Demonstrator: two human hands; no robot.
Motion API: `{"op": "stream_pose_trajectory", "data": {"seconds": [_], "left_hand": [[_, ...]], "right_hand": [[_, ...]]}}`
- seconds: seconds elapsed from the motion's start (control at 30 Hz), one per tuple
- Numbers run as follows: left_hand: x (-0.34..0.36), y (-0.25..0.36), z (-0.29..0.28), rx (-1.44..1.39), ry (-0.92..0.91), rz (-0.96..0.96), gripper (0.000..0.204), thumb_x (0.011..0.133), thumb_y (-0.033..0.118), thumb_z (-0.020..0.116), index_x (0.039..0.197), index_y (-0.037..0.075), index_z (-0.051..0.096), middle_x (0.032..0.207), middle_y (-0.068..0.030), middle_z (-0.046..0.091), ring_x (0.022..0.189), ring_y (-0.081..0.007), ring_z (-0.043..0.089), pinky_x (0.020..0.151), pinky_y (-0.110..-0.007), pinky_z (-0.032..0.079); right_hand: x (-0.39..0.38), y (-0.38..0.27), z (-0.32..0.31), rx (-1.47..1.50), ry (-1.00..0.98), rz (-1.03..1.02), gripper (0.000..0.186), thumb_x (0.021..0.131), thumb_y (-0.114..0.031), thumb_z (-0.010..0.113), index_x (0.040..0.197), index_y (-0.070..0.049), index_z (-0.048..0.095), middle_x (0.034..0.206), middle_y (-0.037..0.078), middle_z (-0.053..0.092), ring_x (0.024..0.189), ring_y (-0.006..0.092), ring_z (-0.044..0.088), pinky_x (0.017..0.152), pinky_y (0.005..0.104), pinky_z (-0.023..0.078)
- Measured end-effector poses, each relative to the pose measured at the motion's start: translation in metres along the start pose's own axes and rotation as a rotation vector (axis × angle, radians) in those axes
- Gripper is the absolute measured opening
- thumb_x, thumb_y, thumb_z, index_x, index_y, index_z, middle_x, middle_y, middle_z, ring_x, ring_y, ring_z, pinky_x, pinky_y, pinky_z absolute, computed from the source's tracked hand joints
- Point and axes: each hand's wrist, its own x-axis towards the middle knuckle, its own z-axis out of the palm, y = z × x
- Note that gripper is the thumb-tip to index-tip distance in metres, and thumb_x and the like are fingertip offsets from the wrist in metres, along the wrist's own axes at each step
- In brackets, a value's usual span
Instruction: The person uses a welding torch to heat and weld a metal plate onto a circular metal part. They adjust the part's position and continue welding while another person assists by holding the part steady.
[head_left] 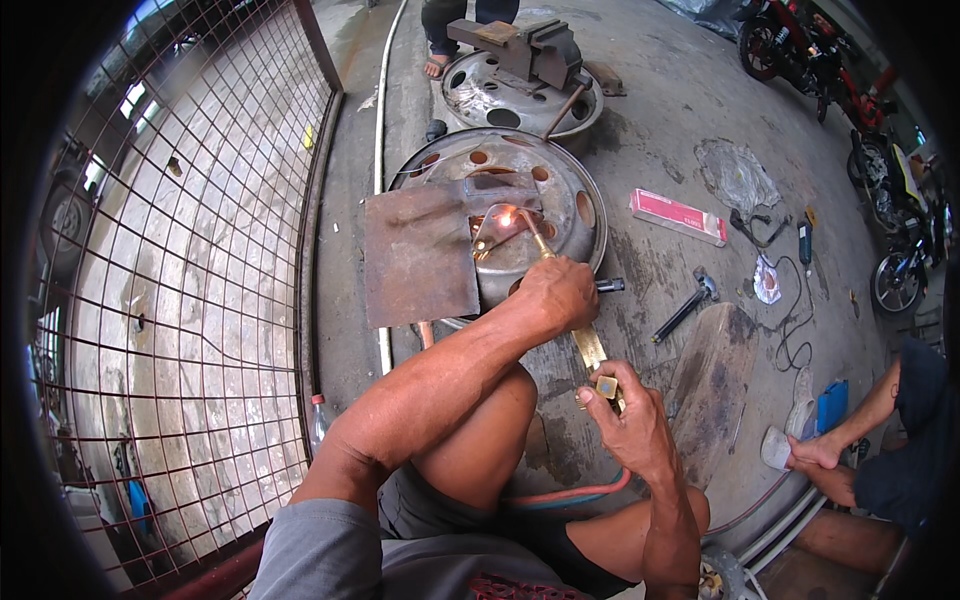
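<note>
One torch (588, 348), and its tip meets a glowing spot on a small metal piece (495, 230) lying on the wheel (565, 165)! The left hand (555, 292) is closed tight around the torch's handle, arm crossing over the knee, probably to steady the aim. Behind it, the right hand (638, 425) curls snugly, thumb and fingers around the rear end by the valves, perhaps to keep the knobs within reach. Exactly where each fingertip presses, I can't tell.

Beside the glow, a rusty plate (420, 260) overhangs the wheel's left side; the wheel seems to serve as a low bench. Hoses (600, 489) loop away below the right hand, presumably slack so the torch moves freely. Farther out, a vise (555, 55) sits on a second wheel (465, 95), likely for a heavy base. Over right, a hammer (685, 305) lies near a red box (678, 217).
</note>
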Motion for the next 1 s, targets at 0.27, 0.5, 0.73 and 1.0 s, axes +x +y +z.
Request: {"op": "stream_pose_trajectory", "data": {"seconds": [0.27, 0.5, 0.73, 1.0], "left_hand": [[-0.001, 0.006, -0.008, -0.006, -0.057, -0.041, 0.028, 0.09, 0.023, 0.064, 0.093, 0.0, 0.079, 0.093, -0.0231, 0.076, 0.093, -0.0373, 0.075, 0.083, -0.045, 0.06], [-0.002, 0.006, -0.008, -0.015, -0.051, -0.056, 0.028, 0.09, 0.023, 0.064, 0.092, 0.0, 0.079, 0.093, -0.0228, 0.076, 0.094, -0.0372, 0.075, 0.084, -0.045, 0.06], [-0.001, 0.005, -0.007, -0.016, -0.045, -0.038, 0.027, 0.089, 0.023, 0.065, 0.092, 0.0, 0.079, 0.094, -0.0232, 0.075, 0.094, -0.0373, 0.075, 0.085, -0.045, 0.059], [0.0, 0.002, -0.001, -0.032, 0.01, 0.003, 0.031, 0.088, 0.026, 0.063, 0.084, -0.002, 0.076, 0.082, -0.0271, 0.072, 0.084, -0.0428, 0.073, 0.079, -0.049, 0.059]], "right_hand": [[0.0, 0.001, 0.0, 0.002, -0.007, 0.01, 0.029, 0.098, -0.024, 0.07, 0.115, -0.003, 0.06, 0.08, 0.02, 0.069, 0.073, 0.0348, 0.073, 0.067, 0.0432, 0.054], [0.0, 0.004, 0.0, 0.006, -0.011, 0.012, 0.03, 0.098, -0.024, 0.071, 0.116, -0.004, 0.059, 0.082, 0.022, 0.07, 0.075, 0.0384, 0.072, 0.067, 0.0443, 0.053], [0.0, 0.006, 0.001, 0.021, -0.015, 0.043, 0.03, 0.098, -0.024, 0.071, 0.116, -0.004, 0.059, 0.083, 0.022, 0.07, 0.075, 0.0386, 0.072, 0.066, 0.0442, 0.053], [0.001, 0.017, 0.009, 0.036, 0.08, -0.112, 0.021, 0.099, -0.02, 0.069, 0.109, -0.005, 0.059, 0.069, 0.008, 0.065, 0.052, 0.0122, 0.058, 0.051, 0.035, 0.046]]}}
